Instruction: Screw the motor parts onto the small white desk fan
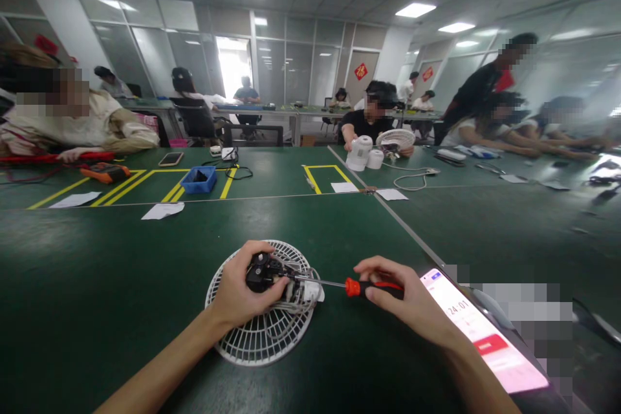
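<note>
A round white fan grille [264, 336] lies flat on the green table in front of me. A black fan motor [262, 272] sits on top of it, and my left hand [240, 288] is wrapped round that motor. My right hand [402, 301] is closed on the red and black handle of a screwdriver [356, 286]. Its metal shaft points left and its tip touches the motor. A small white part [313, 292] with wires lies on the grille beside the motor.
A phone [480, 333] with a lit timer screen lies just right of my right hand. Farther off are a blue bin [198, 179], white paper slips [162, 209], yellow floor-tape marks, an orange meter [104, 172] and another white fan [395, 139]. Several people sit round the tables.
</note>
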Action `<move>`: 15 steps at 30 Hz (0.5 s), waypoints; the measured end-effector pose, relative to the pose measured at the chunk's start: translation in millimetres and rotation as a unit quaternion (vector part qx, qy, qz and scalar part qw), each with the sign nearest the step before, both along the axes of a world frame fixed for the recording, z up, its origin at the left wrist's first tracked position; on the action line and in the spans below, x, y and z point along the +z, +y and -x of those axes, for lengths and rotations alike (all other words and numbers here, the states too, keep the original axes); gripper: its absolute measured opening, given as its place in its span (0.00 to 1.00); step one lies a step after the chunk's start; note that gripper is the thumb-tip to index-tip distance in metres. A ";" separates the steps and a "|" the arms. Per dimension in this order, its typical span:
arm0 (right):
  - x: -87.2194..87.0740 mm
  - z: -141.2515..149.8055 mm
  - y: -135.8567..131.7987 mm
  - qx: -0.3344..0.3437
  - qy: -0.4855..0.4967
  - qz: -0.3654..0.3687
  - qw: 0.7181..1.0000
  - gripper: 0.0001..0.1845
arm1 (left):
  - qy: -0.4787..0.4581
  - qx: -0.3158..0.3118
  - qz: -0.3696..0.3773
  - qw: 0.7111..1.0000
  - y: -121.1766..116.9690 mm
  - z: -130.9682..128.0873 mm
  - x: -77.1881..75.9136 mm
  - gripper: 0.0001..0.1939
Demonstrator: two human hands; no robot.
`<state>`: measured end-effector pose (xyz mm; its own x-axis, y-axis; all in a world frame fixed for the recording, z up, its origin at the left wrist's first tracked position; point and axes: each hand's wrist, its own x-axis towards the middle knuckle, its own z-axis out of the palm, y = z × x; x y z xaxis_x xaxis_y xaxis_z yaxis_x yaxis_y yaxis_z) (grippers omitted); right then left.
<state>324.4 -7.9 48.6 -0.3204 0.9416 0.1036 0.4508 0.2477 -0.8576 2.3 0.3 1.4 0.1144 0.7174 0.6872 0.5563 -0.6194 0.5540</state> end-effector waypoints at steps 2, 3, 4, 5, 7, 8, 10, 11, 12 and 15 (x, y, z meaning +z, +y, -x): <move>-3.1 0.9 0.6 0.005 0.029 0.038 0.999 0.16 | 0.000 -0.002 0.002 1.000 0.1 0.0 0.5 0.22; -4.7 1.2 0.9 0.005 0.041 0.066 0.997 0.18 | 0.001 -0.003 0.003 1.000 0.1 0.1 0.6 0.23; -6.3 1.4 1.3 0.006 0.046 0.095 0.994 0.19 | 0.000 -0.004 0.005 1.000 0.1 0.3 0.6 0.23; -7.6 1.5 1.6 0.004 0.043 0.119 0.992 0.20 | 0.000 -0.004 0.006 1.000 0.1 0.4 0.5 0.23; -9.3 1.6 2.1 0.001 0.023 0.136 0.990 0.19 | -0.001 -0.003 0.007 1.000 0.1 0.9 0.2 0.23; -9.4 1.7 2.2 0.002 0.014 0.130 0.991 0.19 | -0.001 -0.002 0.008 1.000 0.1 1.2 0.1 0.23; -8.3 2.2 2.6 0.003 0.007 0.102 0.995 0.18 | 0.000 -0.002 0.010 1.000 -0.1 1.5 0.1 0.23; -7.1 2.6 2.7 0.003 0.009 0.086 0.996 0.17 | 0.001 -0.002 0.011 1.000 -0.3 1.5 0.2 0.23; -5.7 3.0 2.8 0.002 0.013 0.076 0.997 0.16 | 0.001 -0.002 0.012 1.000 -0.6 1.3 0.5 0.23; -1.0 3.8 2.9 0.001 0.029 0.048 0.998 0.14 | -0.001 0.000 0.010 1.000 -1.3 0.4 1.8 0.23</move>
